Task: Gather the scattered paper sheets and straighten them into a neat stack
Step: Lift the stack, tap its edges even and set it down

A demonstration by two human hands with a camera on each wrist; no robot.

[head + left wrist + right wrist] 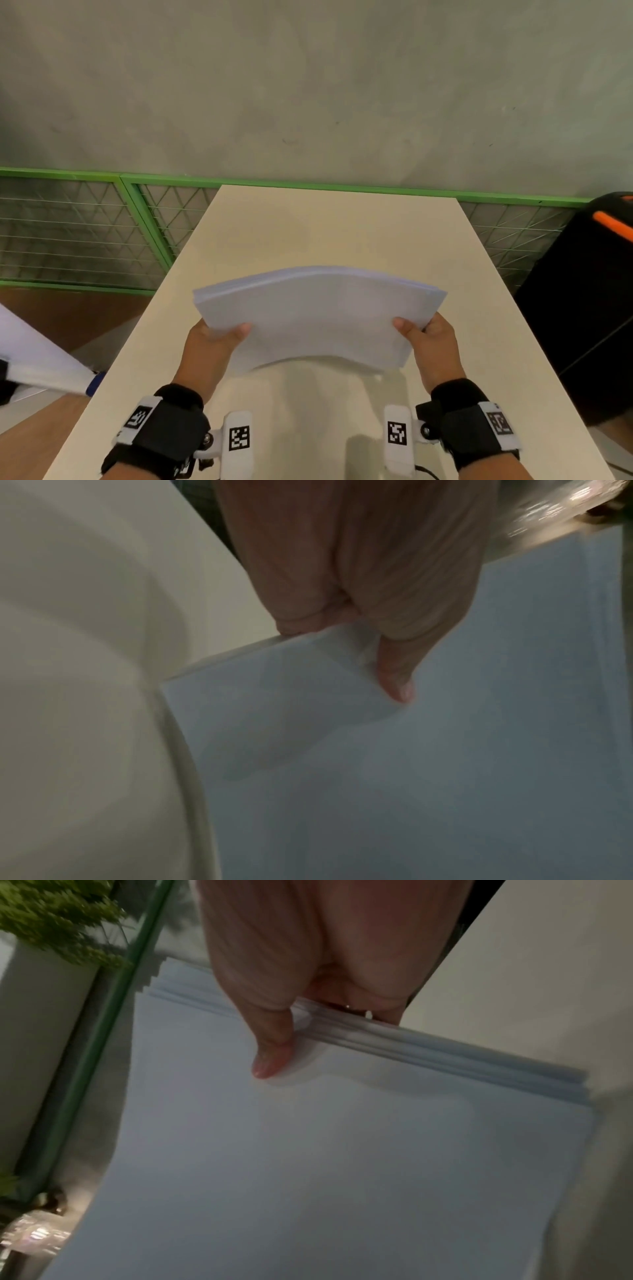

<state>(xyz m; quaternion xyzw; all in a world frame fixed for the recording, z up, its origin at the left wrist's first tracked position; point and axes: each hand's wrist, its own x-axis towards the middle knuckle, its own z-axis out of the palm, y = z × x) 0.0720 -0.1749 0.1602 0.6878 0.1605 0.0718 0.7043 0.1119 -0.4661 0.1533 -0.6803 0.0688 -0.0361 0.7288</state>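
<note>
Thick stack of white paper sheets (318, 315), gathered into one bundle, held up off the long cream-coloured tabletop (342, 226) over its near half. Stack bows upward through the middle; its shadow falls on the table beneath the near edge. Far edge shows several sheet edges slightly stepped; the right wrist view shows the same stepping along the right side (445, 1053), so the edges are not flush.

Left hand (209, 349) clamped on the stack's left side: thumb on the top sheet, fingers curled under. In the left wrist view the thumb (397, 680) presses the top sheet near the corner. Right hand (435, 342) clamped on the right side the same way, thumb on top, fingers hidden below; the right wrist view shows the thumb (274, 1053) flat on the top sheet just inside the edge. Hands well apart, one at each short side.

Black wrist straps with white marker blocks (239, 438) on both wrists.

Beyond the table's far end: green-framed wire mesh fence panels (85, 233), grey concrete wall (308, 85) above. Black case with an orange stripe (589, 291) right of the table. White sheet-like object with a blue tip (44, 363) at the near left, off the table.
</note>
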